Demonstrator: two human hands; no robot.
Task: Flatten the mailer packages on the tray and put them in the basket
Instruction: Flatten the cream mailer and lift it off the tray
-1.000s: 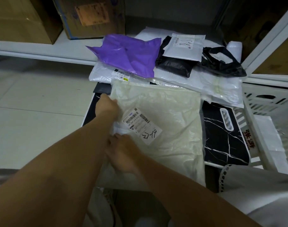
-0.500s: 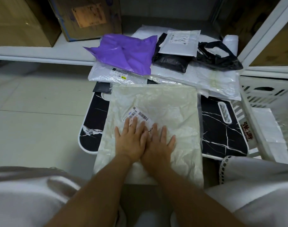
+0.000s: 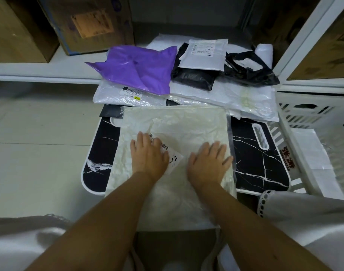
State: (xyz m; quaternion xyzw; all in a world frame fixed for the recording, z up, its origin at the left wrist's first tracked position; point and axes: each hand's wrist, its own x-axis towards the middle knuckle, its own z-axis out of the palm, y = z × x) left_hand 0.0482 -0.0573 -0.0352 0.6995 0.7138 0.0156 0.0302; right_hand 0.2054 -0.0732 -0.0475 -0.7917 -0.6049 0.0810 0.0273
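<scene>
Centre frame: cream mailer (image 3: 175, 130) lying crumpled on black marble-pattern tray (image 3: 261, 163), near edge overhanging tray toward viewer. Left hand (image 3: 148, 156) flat, fingers straight, pressing on shipping label (image 3: 172, 157); right hand (image 3: 209, 163) flat, fingers spread, pressing mailer's right side. Nothing gripped by either. Upper frame: purple mailer (image 3: 136, 69), black mailer (image 3: 192, 77), white mailers, piled at tray's far end. Right edge: white basket (image 3: 311, 118), just beside tray.

Risks, judged: w/ palms only, slick film apt to slide toward overhang & slip off near edge; trapped air likely to spring creases back once pressure lifts; outward strokes may nudge far pile; label corner may peel under left fingers.
</scene>
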